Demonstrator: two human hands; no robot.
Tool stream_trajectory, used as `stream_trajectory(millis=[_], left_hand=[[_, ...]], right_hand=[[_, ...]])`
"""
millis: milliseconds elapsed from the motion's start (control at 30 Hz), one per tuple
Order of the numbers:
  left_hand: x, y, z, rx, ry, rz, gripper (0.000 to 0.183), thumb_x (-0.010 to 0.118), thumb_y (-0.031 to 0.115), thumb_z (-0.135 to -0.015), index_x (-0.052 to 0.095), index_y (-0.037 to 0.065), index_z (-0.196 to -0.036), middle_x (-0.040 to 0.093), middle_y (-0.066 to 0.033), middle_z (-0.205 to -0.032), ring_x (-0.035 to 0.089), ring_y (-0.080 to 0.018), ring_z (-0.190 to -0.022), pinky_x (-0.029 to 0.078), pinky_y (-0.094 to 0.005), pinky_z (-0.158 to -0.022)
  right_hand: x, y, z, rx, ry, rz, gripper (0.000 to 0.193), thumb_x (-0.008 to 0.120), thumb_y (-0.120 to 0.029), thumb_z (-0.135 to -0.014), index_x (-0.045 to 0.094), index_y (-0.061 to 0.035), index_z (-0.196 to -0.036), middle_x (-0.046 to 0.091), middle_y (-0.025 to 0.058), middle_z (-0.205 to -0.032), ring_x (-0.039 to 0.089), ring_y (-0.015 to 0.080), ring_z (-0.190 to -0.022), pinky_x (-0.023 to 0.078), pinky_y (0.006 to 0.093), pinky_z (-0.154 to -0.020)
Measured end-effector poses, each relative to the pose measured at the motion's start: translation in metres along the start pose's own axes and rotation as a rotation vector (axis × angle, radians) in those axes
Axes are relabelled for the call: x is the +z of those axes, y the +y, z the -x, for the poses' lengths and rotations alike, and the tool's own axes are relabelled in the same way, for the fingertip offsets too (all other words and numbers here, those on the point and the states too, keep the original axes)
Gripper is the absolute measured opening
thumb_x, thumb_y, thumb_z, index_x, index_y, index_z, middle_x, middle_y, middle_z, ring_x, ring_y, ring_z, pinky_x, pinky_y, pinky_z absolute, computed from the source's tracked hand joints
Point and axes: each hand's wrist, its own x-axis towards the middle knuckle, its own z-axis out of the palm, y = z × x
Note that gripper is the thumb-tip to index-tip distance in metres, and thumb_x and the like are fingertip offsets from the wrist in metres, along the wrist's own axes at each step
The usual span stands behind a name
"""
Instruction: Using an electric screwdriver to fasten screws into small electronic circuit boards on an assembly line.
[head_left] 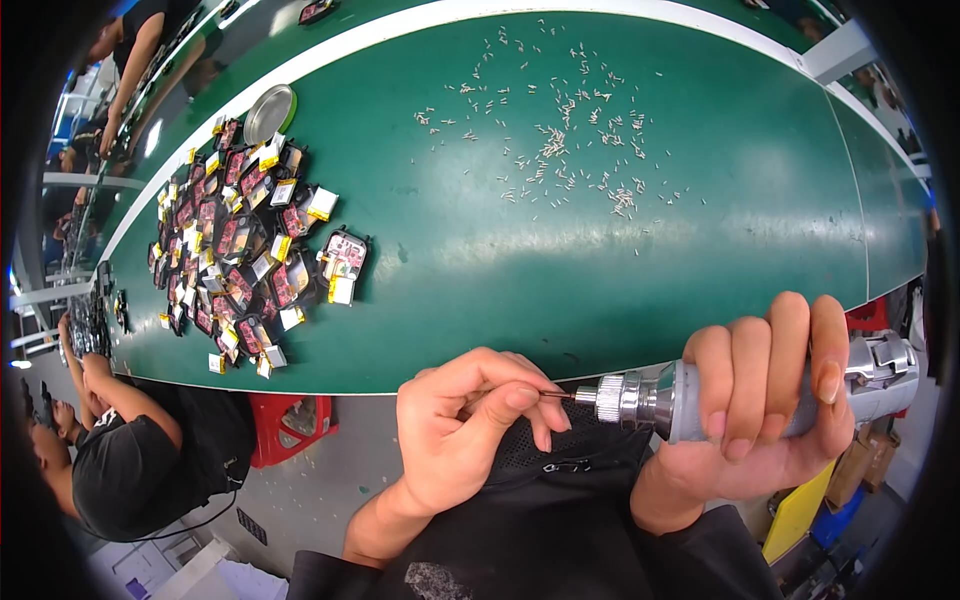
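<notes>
My right hand (765,400) is wrapped round the grey body of an electric screwdriver (683,402), which lies level in front of my chest with its silver chuck to the left. From the chuck a thin dark screwdriver bit (566,394) sticks out. The thumb and forefinger of my left hand (460,420) pinch this bit at its tip; whether a screw sits there is too small to tell. Beyond my hands, many tiny silver screws or pins (555,140) lie scattered on the green tabletop (450,300).
At the table's left lies a heap of small black device housings (240,240) with red boards and silver battery packs. One housing (345,258) lies apart, right of the heap. A round metal lid or tin (269,114) stands behind. A person in black (150,450) sits left, near a red stool (290,428).
</notes>
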Motion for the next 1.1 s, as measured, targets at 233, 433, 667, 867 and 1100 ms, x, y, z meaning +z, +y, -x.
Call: stream_trajectory(millis=[233,433,667,867,1100], left_hand=[[0.007,-0.006,-0.001,0.245,0.065,-0.503,0.007,0.056,-0.013,-0.082,0.062,-0.011,-0.085,0.065,-0.0174,-0.074,0.061,-0.0164,-0.060,0.049,-0.0235,-0.052],[0.006,-0.009,-0.010,0.255,0.006,-0.544,0.015,0.058,0.002,-0.089,0.058,-0.011,-0.081,0.062,-0.0184,-0.071,0.060,-0.0203,-0.059,0.050,-0.0266,-0.051],[0.004,0.000,-0.019,0.235,-0.064,-0.763,0.010,0.066,-0.011,-0.073,0.061,-0.006,-0.080,0.062,-0.0119,-0.068,0.058,-0.0200,-0.056,0.046,-0.0292,-0.050],[0.003,0.005,-0.034,0.410,-0.244,-1.011,0.012,0.071,-0.007,-0.067,0.061,-0.004,-0.074,0.060,-0.0087,-0.061,0.056,-0.0212,-0.054,0.043,-0.0295,-0.049],[0.006,-0.003,-0.032,0.393,-0.218,-0.961,0.012,0.069,-0.010,-0.067,0.061,-0.005,-0.075,0.060,-0.0098,-0.062,0.057,-0.0219,-0.055,0.045,-0.0297,-0.051]], right_hand=[[-0.007,0.003,-0.004,0.037,0.017,-0.032,0.009,0.050,-0.011,-0.087,0.043,-0.0057,-0.084,0.040,0.0039,-0.062,0.041,0.0130,-0.045,0.038,0.0286,-0.050],[-0.019,0.003,-0.007,0.035,0.025,-0.075,0.008,0.048,-0.011,-0.088,0.043,-0.0053,-0.085,0.040,0.0038,-0.061,0.040,0.0128,-0.045,0.037,0.0286,-0.049],[-0.027,-0.002,-0.012,0.062,0.014,-0.045,0.008,0.045,-0.012,-0.089,0.043,-0.0051,-0.085,0.040,0.0034,-0.062,0.040,0.0121,-0.045,0.038,0.0286,-0.051],[-0.034,-0.008,-0.017,0.161,-0.068,0.044,0.009,0.044,-0.014,-0.089,0.043,-0.0057,-0.085,0.040,0.0033,-0.063,0.039,0.0125,-0.044,0.039,0.0297,-0.051],[-0.036,-0.007,-0.015,0.142,-0.009,0.037,0.009,0.046,-0.014,-0.089,0.043,-0.0056,-0.086,0.039,0.0029,-0.062,0.039,0.0119,-0.044,0.037,0.0292,-0.050]])
